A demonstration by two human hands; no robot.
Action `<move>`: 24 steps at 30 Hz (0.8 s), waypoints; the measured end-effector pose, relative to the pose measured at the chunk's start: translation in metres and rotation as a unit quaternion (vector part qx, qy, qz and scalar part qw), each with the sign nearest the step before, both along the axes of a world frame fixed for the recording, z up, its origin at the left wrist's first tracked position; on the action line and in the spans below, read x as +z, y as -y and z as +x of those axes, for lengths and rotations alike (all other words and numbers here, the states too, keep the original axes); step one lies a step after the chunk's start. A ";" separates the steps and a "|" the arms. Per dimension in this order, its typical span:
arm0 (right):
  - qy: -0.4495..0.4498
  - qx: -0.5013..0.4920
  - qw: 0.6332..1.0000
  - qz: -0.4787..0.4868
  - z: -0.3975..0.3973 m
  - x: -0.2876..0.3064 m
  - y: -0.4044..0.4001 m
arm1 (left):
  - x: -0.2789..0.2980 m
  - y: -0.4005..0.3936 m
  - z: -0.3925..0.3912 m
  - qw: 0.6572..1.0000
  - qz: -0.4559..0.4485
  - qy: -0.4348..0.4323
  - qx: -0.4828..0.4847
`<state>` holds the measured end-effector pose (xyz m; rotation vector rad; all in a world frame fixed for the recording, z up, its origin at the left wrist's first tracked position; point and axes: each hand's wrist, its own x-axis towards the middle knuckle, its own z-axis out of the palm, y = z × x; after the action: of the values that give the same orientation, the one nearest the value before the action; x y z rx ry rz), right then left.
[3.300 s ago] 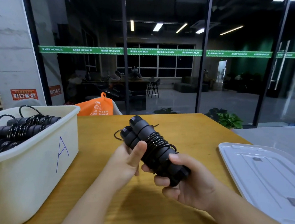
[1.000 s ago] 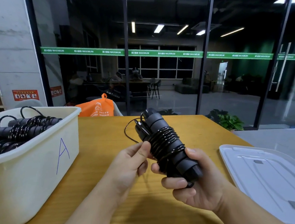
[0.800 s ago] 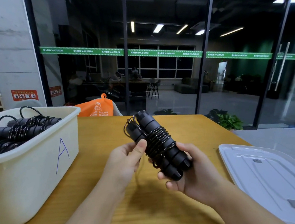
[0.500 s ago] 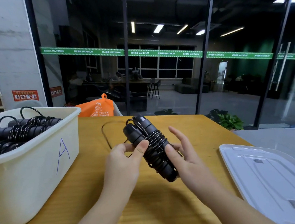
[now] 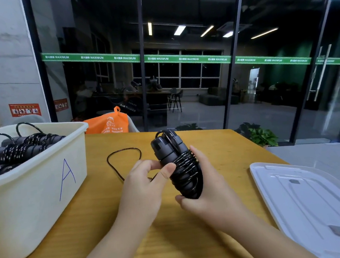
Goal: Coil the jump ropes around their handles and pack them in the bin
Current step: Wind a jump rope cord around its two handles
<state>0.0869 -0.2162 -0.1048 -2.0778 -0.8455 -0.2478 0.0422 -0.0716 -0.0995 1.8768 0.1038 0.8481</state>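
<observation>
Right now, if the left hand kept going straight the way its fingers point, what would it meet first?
The left hand already touches the jump rope with its thumb and fingertips, held opposite by the right hand. Nothing lies between them.

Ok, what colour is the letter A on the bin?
Blue, on the cream plastic bin; head view.

Bin (image 5: 37, 192), lid (image 5: 313, 199) cut off by frame edges.
</observation>
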 end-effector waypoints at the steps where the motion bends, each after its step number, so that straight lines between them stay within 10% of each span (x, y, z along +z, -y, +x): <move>1: -0.024 0.021 0.999 0.031 0.001 0.000 0.002 | 0.001 -0.001 0.000 1.000 0.002 0.003 -0.014; 12: -0.306 0.136 0.926 0.174 -0.001 0.013 0.005 | -0.002 -0.011 0.003 0.992 -0.084 0.017 -0.096; 24: -0.517 0.306 0.741 0.298 -0.001 0.005 0.004 | -0.003 -0.014 0.006 0.976 -0.123 -0.071 -0.168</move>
<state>0.0862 -0.2200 -0.0998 -0.9474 -0.5519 0.8391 0.0485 -0.0579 -0.1024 1.6587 -0.0212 0.4466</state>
